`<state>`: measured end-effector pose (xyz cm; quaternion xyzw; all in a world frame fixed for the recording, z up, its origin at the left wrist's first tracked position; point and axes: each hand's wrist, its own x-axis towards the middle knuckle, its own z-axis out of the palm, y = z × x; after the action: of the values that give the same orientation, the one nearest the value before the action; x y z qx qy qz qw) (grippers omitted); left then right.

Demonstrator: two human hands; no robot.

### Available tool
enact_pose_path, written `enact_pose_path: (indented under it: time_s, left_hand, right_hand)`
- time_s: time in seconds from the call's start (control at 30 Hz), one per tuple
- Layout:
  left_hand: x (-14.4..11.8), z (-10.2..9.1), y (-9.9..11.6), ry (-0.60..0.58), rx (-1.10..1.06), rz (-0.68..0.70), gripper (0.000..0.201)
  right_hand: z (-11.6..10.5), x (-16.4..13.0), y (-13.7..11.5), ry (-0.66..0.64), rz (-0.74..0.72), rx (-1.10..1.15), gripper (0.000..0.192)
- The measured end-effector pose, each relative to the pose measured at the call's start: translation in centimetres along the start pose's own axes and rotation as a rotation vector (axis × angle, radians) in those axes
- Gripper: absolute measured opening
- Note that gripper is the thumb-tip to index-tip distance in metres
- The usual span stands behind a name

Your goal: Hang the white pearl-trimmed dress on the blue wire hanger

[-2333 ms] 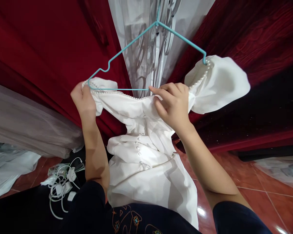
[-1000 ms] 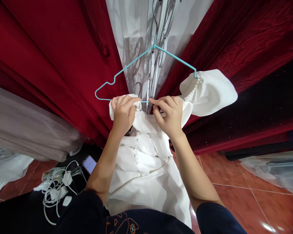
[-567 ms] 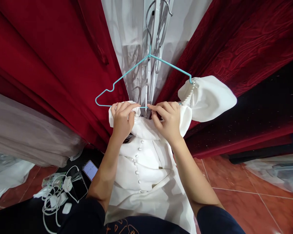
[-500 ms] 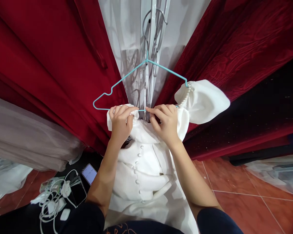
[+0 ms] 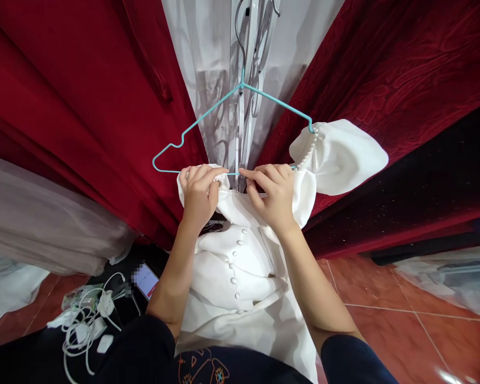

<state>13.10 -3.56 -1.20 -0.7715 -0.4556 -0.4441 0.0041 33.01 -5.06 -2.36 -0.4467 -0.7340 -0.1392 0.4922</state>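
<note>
A white dress (image 5: 240, 266) with a pearl-trimmed neckline and a row of small buttons hangs from a teal wire hanger (image 5: 208, 114). Its right puffed sleeve (image 5: 340, 154) sits on the hanger's right end. The hanger's left end is bare. My left hand (image 5: 199, 193) grips the bunched left shoulder of the dress just under the hanger's bottom bar. My right hand (image 5: 272, 194) pinches the neckline fabric at the bar's middle.
Dark red velvet gowns (image 5: 76, 106) hang left and right, with a white plastic-covered garment (image 5: 220, 48) between them. A grey tulle skirt (image 5: 44, 229) lies at left. White cables and chargers (image 5: 84, 325) and a phone (image 5: 145, 280) lie on the red tiled floor (image 5: 404, 330).
The dress's left shoulder has come off the hanger's left end. My left hand moved from that end to the middle, bunching the fabric beside my right hand.
</note>
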Motion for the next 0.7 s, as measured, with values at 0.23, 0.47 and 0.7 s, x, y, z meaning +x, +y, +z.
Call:
enact_pose_path:
  time_s: [0.23, 0.47, 0.7]
  left_hand:
    - [-0.3, -1.8, 1.2, -0.076, 0.028, -0.033, 0.042]
    - [0.0, -1.3, 0.9, -0.098, 0.025, -0.061, 0.043]
    - [0.5, 0.1, 0.0, -0.036, -0.007, -0.040, 0.042]
  right_hand:
    - [-0.7, 0.0, -1.2, -0.023, 0.060, 0.045, 0.028]
    - [-0.5, 0.0, -1.0, -0.111, 0.132, 0.034, 0.031]
    - [0.6, 0.0, -0.1, -0.042, 0.112, 0.020, 0.028]
